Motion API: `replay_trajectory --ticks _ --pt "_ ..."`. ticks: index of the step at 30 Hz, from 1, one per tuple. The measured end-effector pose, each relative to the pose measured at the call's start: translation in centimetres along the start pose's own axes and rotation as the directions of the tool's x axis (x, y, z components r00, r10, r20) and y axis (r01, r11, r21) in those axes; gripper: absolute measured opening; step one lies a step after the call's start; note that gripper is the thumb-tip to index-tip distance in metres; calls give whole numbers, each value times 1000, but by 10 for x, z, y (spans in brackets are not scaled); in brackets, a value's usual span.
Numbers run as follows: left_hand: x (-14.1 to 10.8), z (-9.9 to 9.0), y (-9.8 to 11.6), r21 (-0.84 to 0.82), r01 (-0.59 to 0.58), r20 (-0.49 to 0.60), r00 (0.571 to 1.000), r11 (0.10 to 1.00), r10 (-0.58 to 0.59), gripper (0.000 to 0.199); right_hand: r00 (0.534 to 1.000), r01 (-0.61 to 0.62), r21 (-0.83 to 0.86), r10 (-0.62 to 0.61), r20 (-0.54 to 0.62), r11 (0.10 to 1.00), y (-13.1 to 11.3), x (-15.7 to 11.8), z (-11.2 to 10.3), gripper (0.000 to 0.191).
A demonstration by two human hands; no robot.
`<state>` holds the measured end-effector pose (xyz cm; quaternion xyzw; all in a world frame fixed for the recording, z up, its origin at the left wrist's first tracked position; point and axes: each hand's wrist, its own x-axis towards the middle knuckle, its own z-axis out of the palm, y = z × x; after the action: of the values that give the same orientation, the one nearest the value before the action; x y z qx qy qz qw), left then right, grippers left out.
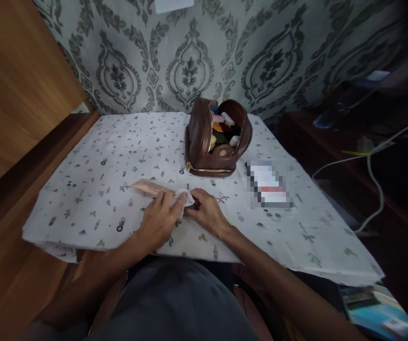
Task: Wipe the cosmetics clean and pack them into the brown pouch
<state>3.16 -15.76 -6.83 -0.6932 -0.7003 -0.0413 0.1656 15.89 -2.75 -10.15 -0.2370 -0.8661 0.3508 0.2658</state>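
A peach-coloured squeeze tube (150,188) lies aslant low over the cloth, its flat end pointing left. My left hand (159,218) is closed around its right end. Between my two hands is a crumpled white tissue (187,193), covering that end of the tube. My right hand (206,210) pinches the tissue from the right, thumb and fingers close together. Something dark shows between its fingers, too small to name. Just beyond the hands stands a brown toiletry bag (204,163), unzipped, with several small bottles and cosmetics inside.
A patterned white cloth (90,189) covers the table. A blurred-out flat object (270,184) lies right of the bag. Along the right are a clear bottle (326,116) and a white cable (376,180). A wooden panel (22,94) borders the left, patterned wallpaper (190,61) the back.
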Motion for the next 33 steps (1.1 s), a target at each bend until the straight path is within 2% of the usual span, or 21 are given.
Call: replay_trajectory --ticks 2,7,13,15,18,22,24,28,31,33 --pt "1 -1 -7 22 28 18 999 999 -28 46 1000 8 3 -8 5 1000 1 -1 0 16" --pt "-5 0 -35 77 163 74 983 984 -169 50 1000 18 -4 -18 21 1000 -1 -2 -1 26" --pt "-23 5 -69 143 363 156 911 921 -383 53 998 60 15 -61 36 998 -2 -4 -2 31" --pt "-28 7 -78 138 401 171 891 906 -421 53 997 59 29 -60 40 998 -1 -4 -2 33" --pt "-32 8 -84 106 422 170 884 900 -435 53 998 32 51 -34 51 998 1 -5 -2 38" --pt "-31 6 -78 117 410 171 889 905 -425 52 997 -56 106 50 51 993 3 -5 -1 37" --pt "-29 4 -69 108 370 156 910 923 -384 53 995 -89 135 83 55 987 2 -5 -1 32" --pt "-22 1 -38 36 172 64 983 984 -174 54 995 -94 164 87 50 982 0 -6 -1 29" --pt "-11 -4 -14 -2 22 30 999 1000 -22 51 998 -54 134 50 28 989 -3 -6 -2 19" --pt "-3 -8 -3 -2 -19 23 1000 1000 19 48 1000 -25 97 25 8 995 -5 -6 -2 11"
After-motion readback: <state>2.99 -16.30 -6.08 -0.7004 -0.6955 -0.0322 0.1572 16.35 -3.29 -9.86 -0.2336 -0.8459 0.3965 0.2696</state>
